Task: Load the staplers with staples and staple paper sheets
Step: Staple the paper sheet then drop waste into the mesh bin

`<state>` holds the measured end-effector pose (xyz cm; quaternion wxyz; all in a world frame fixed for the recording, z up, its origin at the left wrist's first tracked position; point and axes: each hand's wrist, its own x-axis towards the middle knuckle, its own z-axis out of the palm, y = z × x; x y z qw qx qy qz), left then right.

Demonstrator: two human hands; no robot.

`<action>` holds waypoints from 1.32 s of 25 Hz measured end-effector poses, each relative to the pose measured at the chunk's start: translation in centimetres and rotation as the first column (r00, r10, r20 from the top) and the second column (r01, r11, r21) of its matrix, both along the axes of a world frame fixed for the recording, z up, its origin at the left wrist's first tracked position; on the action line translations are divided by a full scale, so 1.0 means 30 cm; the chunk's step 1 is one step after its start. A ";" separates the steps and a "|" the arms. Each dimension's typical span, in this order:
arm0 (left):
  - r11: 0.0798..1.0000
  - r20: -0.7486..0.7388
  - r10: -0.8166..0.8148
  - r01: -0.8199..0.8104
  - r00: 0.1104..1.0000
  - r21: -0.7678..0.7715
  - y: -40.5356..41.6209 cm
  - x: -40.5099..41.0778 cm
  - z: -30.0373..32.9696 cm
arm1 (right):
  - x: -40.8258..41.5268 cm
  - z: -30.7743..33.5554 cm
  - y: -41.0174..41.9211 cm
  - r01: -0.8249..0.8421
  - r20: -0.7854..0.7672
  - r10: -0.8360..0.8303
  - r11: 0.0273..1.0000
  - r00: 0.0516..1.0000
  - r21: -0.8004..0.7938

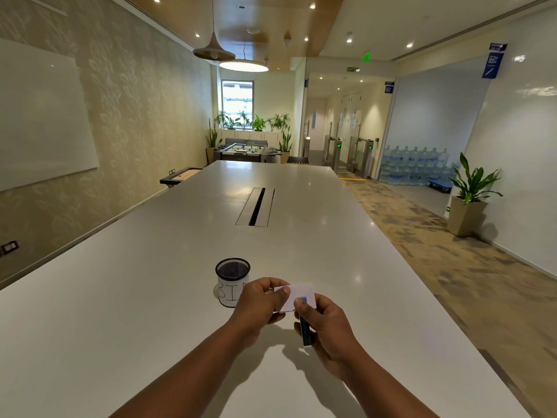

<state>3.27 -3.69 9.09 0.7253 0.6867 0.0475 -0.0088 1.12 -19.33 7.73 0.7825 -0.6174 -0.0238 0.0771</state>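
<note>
My left hand (260, 301) pinches the left edge of a small white paper sheet (301, 292), held above the white table (150, 297). My right hand (324, 324) grips a small dark blue stapler (306, 330), its front end over the paper's lower right part, with the thumb pressing on top. The stapler's jaw is mostly hidden by paper and fingers. Both hands hover near the table's front, right of a cup.
A black mesh cup (232, 283) with a white label reading "BIN" stands just left of my left hand. A cable slot (256, 206) runs along the table's middle. The table's right edge drops to a carpeted floor with a potted plant (471, 194).
</note>
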 end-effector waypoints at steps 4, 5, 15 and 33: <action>0.999 -0.049 0.010 -0.012 0.999 -0.031 -0.003 0.008 0.003 | 0.005 0.008 0.008 -0.013 0.014 0.013 0.999 1.000 0.042; 0.998 -0.061 0.014 -0.018 0.998 -0.060 -0.004 0.007 0.006 | 0.006 0.010 0.010 -0.010 0.017 0.009 0.999 1.000 0.050; 0.994 -0.060 0.033 -0.039 0.998 -0.102 -0.012 0.010 0.020 | 0.018 0.013 0.016 0.025 -0.030 -0.023 0.999 0.999 0.043; 0.984 -0.083 0.003 -0.018 0.997 -0.176 0.009 0.040 -0.021 | 0.032 0.006 0.036 0.075 -0.020 -0.076 0.997 0.997 -0.012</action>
